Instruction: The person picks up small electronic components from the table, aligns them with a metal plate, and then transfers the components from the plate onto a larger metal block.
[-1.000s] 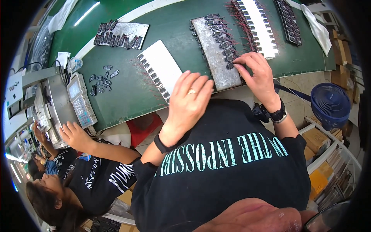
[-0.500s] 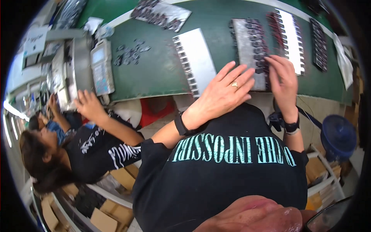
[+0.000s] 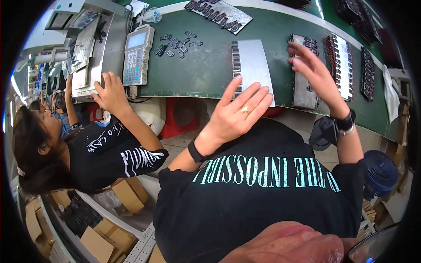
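My left hand (image 3: 240, 115), a ring on one finger, is stretched out over the near end of a pale flat plate (image 3: 258, 61). Small black rectangular parts (image 3: 237, 59) with thin reddish wires line that plate's left edge. Nothing shows in this hand; whether it presses on the plate I cannot tell. Above a second, grey plate (image 3: 302, 87) my right hand (image 3: 312, 72) is raised with fingers curved and apart, seemingly holding nothing. Black parts with reddish wires (image 3: 309, 43) sit along the far part of the grey plate, partly hidden by the hand.
Loose black parts (image 3: 177, 45) lie scattered on the green table (image 3: 193, 79). A keypad device with a screen (image 3: 137, 55) stands beside a machine (image 3: 94, 57), where a co-worker's hand (image 3: 110, 92) is. More loaded plates (image 3: 344, 65) lie right and far. A blue fan (image 3: 380, 173) stands at right.
The view has swung, shifting the table rightward in it. My left hand has moved from the gap between plates onto the pale plate; my right hand has lifted off the grey plate's parts, fingers spreading.
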Available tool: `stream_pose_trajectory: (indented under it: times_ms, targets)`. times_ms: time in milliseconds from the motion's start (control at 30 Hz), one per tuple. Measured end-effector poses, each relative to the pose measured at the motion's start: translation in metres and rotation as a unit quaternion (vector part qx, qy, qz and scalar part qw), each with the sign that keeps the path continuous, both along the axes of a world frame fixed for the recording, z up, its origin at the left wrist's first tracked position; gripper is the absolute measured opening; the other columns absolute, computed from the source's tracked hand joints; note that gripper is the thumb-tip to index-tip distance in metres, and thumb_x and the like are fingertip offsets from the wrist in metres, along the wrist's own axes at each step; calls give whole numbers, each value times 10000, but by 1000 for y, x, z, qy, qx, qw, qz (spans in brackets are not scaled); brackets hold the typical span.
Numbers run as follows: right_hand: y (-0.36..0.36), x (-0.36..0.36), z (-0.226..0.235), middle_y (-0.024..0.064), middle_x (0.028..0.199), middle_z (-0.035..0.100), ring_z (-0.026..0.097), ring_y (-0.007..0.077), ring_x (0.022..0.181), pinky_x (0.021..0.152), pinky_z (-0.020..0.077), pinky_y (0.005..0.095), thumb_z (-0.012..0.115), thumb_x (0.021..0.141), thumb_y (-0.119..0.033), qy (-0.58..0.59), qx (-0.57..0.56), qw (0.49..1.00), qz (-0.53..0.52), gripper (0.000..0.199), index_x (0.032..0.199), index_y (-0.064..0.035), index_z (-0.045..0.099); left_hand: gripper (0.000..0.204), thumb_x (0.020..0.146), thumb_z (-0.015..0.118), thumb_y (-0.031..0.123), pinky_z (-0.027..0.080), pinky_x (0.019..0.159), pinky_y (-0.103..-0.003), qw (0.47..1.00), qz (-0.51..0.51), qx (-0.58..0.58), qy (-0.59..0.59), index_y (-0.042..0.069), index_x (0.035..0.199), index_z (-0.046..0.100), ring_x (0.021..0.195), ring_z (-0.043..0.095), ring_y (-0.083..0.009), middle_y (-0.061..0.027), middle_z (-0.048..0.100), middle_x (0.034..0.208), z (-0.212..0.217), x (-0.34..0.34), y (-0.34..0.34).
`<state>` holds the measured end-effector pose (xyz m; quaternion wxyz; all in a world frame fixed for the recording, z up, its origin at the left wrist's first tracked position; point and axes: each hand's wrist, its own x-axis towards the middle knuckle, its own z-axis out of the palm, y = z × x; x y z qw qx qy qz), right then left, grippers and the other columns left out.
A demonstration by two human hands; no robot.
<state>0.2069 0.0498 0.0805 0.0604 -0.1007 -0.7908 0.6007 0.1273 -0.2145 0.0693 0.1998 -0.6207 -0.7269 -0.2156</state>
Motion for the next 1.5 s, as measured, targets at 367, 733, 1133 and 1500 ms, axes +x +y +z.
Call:
stream_pose_trajectory:
  times_ms: [367,733,1133,1500]
  targets:
    - [9,3,2,143,1376,602,622,193,1212,999,531,348,598,1032,-245,-255,-412,869,101,540,1464,34,432,234,898,714,227,324,1184,-538,987,-99,103,76,225,1132,707,1300,582,-220,37,685,1287,60,-6,-52]
    - [-64,45,10,123,1321,631,655,189,1163,1006,547,339,642,990,-109,-76,-457,882,-92,518,1454,-21,430,411,1069,505,195,607,851,-378,561,28,243,-791,-61,1390,491,1022,701,-252,-166,657,1205,-2,-57,21]
    - [-86,75,-12,146,1179,693,723,214,994,869,610,327,625,1012,-150,-267,-527,807,22,508,1458,9,441,459,982,615,86,587,567,-284,601,17,18,-799,-77,1394,495,812,732,-176,-122,731,1013,-40,-97,58]
    - [6,4,7,108,1010,725,685,237,912,825,520,332,593,993,-117,-5,296,955,7,238,1161,15,698,119,893,629,95,571,644,-453,971,206,14,-117,40,996,650,813,678,-322,-104,691,894,-49,-80,25]
